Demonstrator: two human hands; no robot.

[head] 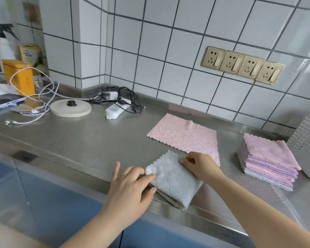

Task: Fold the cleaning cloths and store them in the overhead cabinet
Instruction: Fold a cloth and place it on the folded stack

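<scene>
A folded grey cleaning cloth point(174, 181) lies at the front edge of the steel counter point(82, 140). My left hand point(131, 187) pinches its near-left corner between thumb and fingers. My right hand point(200, 164) pinches its far-right corner. Behind it a pink cloth point(184, 136) lies spread flat. To the right stands a stack of folded pink and purple cloths point(268, 161). The overhead cabinet is out of view.
A white perforated basket point(306, 145) stands at the far right. At the back left are a round kettle base point(70, 108), a white power strip with black cables point(117, 107), a phone point(4, 102), an orange box point(20, 76) and a spray bottle point(3, 42).
</scene>
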